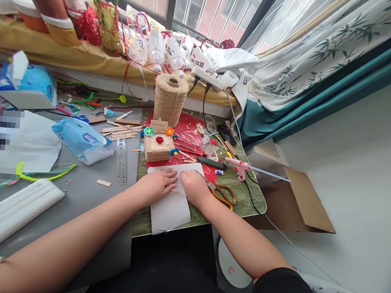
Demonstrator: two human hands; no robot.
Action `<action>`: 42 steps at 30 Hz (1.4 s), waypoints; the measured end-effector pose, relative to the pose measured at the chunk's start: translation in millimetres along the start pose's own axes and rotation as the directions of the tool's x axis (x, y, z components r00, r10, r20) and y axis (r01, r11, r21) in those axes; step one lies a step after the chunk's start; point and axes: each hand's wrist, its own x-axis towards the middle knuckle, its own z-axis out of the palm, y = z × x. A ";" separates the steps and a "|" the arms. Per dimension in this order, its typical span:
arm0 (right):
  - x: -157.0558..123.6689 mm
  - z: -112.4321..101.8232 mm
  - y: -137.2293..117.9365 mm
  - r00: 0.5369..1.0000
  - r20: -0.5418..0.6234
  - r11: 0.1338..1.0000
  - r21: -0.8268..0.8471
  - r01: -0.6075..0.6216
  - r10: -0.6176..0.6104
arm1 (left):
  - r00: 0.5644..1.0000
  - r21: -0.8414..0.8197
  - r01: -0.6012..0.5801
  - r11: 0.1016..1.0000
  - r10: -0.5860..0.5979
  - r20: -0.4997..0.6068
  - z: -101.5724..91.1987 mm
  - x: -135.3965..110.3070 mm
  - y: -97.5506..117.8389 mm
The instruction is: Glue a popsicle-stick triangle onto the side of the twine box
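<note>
White rectangular paper sheet [168, 213] lies flat near the near edge of the green wood-grain bench [198, 215], in front of the person. Left hand [156, 186] is palm-down on it, grip spread, fingers extended, clasping nothing visible. Right hand [195, 188] sits just right of it on the sheet, grip curled inward; fingers mostly hidden, can't tell how far closed or whether it has hold of anything. Small pale wooden strip [174, 191] on the sheet by the left fingertips; can't tell if touching. Scissors with orange-brown looped handles [224, 196] just right of the right hand. Far side of the sheet: twine-wrapped square box [157, 150] with colored flowers on and around it, on a red sheet [193, 127]; tall brown twine spool [169, 101] stands behind it. Dark-green-handled tool [212, 162] lies right of the box, pink glue gun [239, 167] further right near the bench edge. Left of the box: clear plastic ruler [121, 163], pile of flat wooden sticks [122, 132], then blue-and-white tissue pack [81, 139]. Open brown cardboard box [309, 198] sits off the bench, right.
</note>
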 end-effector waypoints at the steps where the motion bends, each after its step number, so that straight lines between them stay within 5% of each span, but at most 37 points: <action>1: -7.1 0.3 -3.2 1.000 0.010 1.000 0.006 0.008 -0.008 | 1.000 0.001 0.003 1.000 -0.003 0.005 -0.5 0.4 0.5; 6: -51.6 -15.0 2.4 0.988 0.088 0.988 0.095 0.118 -0.127 | 1.000 -0.024 -0.006 1.000 0.006 -0.015 -2.8 0.7 1.8; 9: -58.2 -28.8 15.8 0.999 0.049 0.942 0.337 -0.006 -0.011 | 0.999 -0.047 -0.024 0.999 0.023 -0.041 -3.5 -0.8 0.4; 13: -34.0 -34.7 22.3 0.925 0.112 0.629 0.703 -0.333 0.364 | 0.998 -0.051 -0.039 0.998 0.036 -0.050 -3.3 -2.8 -2.2; 17: 2.7 -25.0 10.3 0.884 0.239 0.454 0.787 -0.419 0.402 | 0.998 -0.040 -0.045 0.998 0.044 -0.046 -3.0 -3.5 -4.2; 25: 29.6 -14.0 13.4 0.863 0.318 0.487 0.724 -0.488 0.393 | 0.998 -0.038 -0.047 0.998 0.045 -0.049 -5.7 -0.8 -7.6; 36: -1.5 -9.6 26.6 0.823 0.305 0.551 0.625 -0.553 0.480 | 0.994 -0.113 -0.054 0.992 0.043 -0.098 0.3 0.1 -13.4; 42: -35.2 -27.0 25.2 0.826 0.264 0.473 0.716 -0.513 0.497 | 0.996 -0.062 -0.066 0.996 0.062 -0.064 -8.8 0.4 -9.8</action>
